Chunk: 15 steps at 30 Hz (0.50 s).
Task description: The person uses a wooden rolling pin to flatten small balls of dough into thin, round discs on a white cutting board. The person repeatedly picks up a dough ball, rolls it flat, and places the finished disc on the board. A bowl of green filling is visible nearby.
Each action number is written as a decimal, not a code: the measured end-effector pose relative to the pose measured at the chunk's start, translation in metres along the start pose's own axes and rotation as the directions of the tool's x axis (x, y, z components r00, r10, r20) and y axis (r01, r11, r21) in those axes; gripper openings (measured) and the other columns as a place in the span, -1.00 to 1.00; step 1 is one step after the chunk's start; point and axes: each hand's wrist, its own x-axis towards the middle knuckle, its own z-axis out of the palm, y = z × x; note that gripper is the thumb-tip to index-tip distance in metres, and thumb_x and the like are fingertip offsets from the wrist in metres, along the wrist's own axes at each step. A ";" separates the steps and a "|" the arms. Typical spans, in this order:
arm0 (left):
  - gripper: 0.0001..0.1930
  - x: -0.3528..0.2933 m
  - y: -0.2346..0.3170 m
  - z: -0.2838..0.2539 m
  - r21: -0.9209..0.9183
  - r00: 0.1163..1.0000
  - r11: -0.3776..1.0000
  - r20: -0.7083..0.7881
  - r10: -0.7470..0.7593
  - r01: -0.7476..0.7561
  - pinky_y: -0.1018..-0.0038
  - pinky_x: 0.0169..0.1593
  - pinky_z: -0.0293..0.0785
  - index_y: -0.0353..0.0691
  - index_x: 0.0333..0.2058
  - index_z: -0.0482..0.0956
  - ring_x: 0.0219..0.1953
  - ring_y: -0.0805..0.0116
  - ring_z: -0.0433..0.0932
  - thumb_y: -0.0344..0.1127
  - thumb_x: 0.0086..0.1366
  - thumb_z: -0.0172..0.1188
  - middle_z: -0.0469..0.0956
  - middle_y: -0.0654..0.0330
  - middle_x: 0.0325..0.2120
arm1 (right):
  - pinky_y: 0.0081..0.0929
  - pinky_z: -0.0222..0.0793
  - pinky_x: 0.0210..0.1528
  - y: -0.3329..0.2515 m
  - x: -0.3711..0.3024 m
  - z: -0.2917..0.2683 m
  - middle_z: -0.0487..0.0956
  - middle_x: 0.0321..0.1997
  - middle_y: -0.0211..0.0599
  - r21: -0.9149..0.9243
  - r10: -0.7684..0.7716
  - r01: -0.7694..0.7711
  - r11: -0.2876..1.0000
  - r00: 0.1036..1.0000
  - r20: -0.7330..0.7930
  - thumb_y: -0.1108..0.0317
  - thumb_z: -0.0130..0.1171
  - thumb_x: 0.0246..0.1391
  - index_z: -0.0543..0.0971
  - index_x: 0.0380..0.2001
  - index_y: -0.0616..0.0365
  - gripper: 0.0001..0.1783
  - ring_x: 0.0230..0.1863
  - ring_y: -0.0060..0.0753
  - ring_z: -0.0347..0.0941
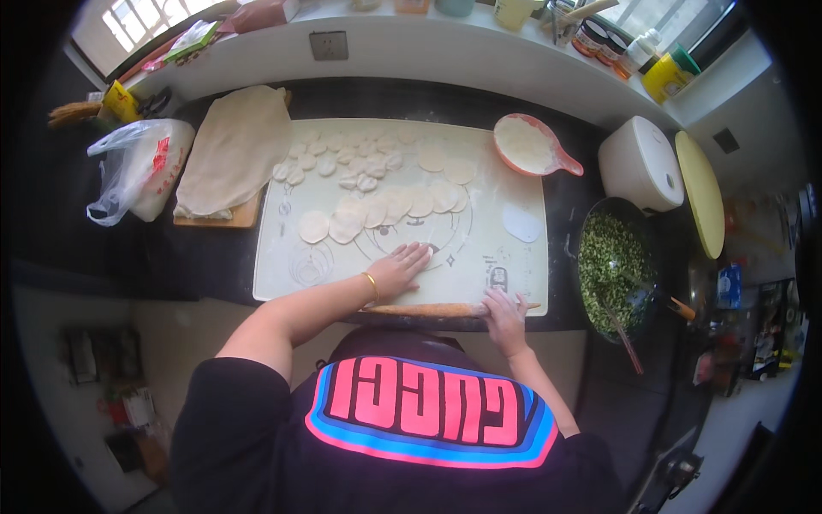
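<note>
My left hand (401, 272) lies with fingers stretched out on the pale baking mat (287, 278). At its fingertips is a small white piece of dough (430, 251), mostly covered by the fingers. Along the mat's near edge rests a wooden rolling pin (424, 310), and my right hand (505, 319) is closed around its right part. Beyond my left hand a curved row of thin round dough wrappers (346, 226) overlaps. Several small dough pieces (368, 166) lie farther back, with more rounds (460, 171) to their right.
A red-rimmed bowl of flour (524, 144) and a white scraper (521, 224) are at the mat's right. Farther right stands a pan of chopped green filling (612, 265) with chopsticks, below a white appliance (640, 163). A dough sheet (235, 154) covers a wooden board at left, beside a plastic bag (141, 167).
</note>
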 end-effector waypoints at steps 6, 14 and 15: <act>-0.27 0.009 0.016 -0.036 -0.049 0.989 0.997 0.136 -0.053 0.060 0.23 0.32 -0.09 -0.37 0.22 -0.01 0.34 0.07 -0.14 -0.08 0.21 0.03 -0.08 -0.06 0.28 | -0.10 -0.07 0.20 0.003 0.014 0.002 0.47 0.00 -0.40 0.019 -0.030 0.031 0.999 0.999 -0.038 0.34 0.21 -0.12 0.45 -0.16 -0.01 -0.63 0.09 -0.34 0.36; -0.30 0.023 0.038 -0.018 -0.260 0.940 0.949 0.329 -0.085 0.177 0.24 0.33 -0.18 -0.39 0.24 -0.08 0.35 0.05 -0.22 -0.06 0.28 -0.08 -0.17 -0.07 0.30 | -0.09 -0.05 0.20 0.012 0.017 0.001 0.46 0.02 -0.38 0.037 -0.056 0.055 0.998 0.998 0.033 0.36 0.20 -0.13 0.44 -0.14 0.00 -0.62 0.09 -0.33 0.35; -0.29 0.019 0.040 -0.016 -0.272 0.950 0.934 0.272 -0.157 0.232 0.22 0.33 -0.19 -0.39 0.24 -0.08 0.35 0.04 -0.22 -0.06 0.28 -0.08 -0.17 -0.08 0.29 | -0.08 -0.05 0.20 0.013 0.017 0.001 0.46 0.02 -0.38 0.034 -0.061 0.060 0.998 0.997 0.039 0.37 0.20 -0.13 0.44 -0.14 0.00 -0.61 0.09 -0.32 0.35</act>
